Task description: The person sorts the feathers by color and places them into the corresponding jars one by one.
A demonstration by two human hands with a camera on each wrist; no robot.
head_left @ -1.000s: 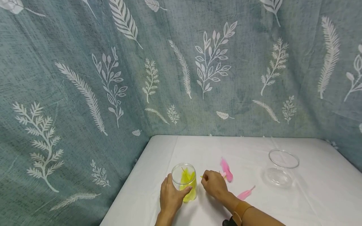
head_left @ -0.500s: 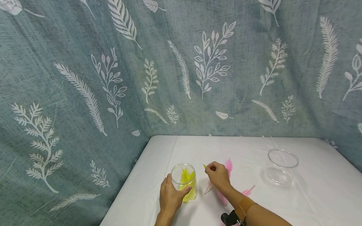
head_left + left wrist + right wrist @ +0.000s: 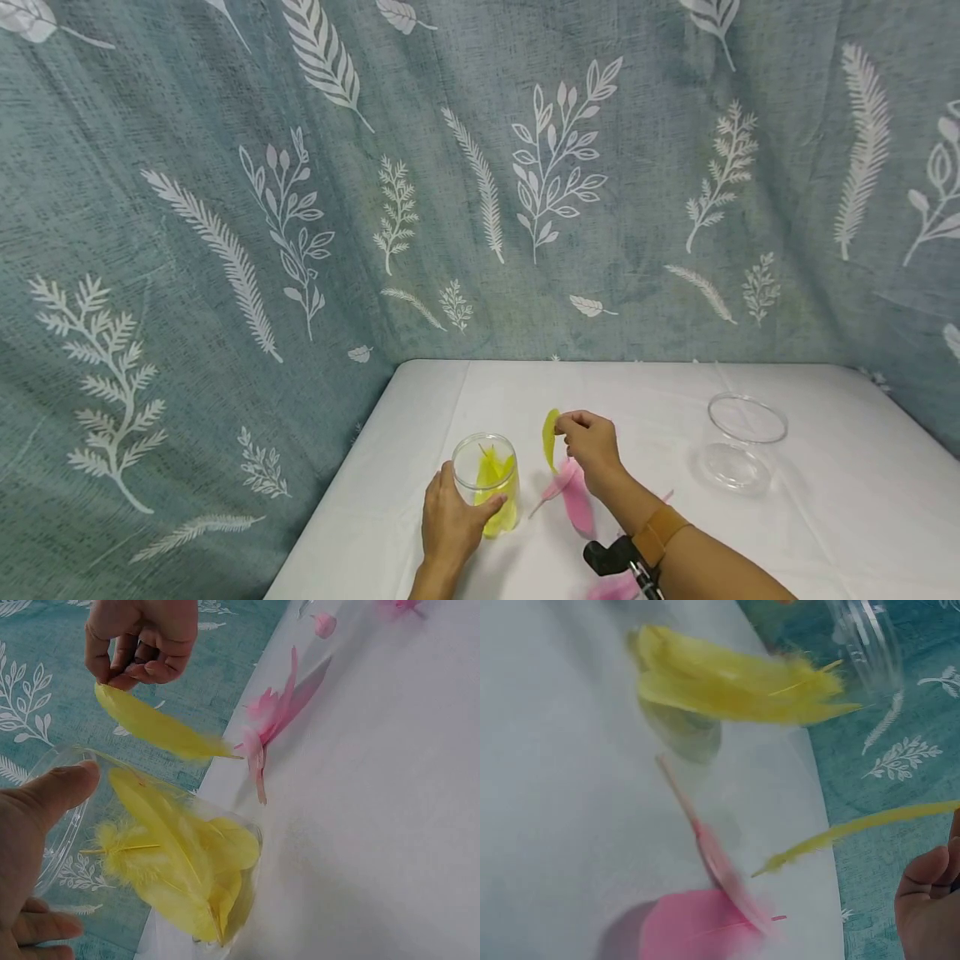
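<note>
My left hand grips a clear jar standing on the table, thumb and fingers around its side near the rim. Several yellow feathers fill the jar's lower part. To the right of the jar, my right hand pinches one yellow feather by its tip above the table; in the left wrist view its quill end points down. Beneath that hand lie pink feathers, one with its bare quill reaching toward the jar. In the right wrist view the held feather hangs over them.
A second clear jar stands at the right of the white-covered table. Another pink feather lies near the front edge, partly behind the right wrist's camera mount. A leaf-patterned curtain hangs behind.
My right hand has risen from the table and moved slightly right, lifting the yellow feather. The pink feathers under it have shifted toward the jar. My left hand stays on the jar.
</note>
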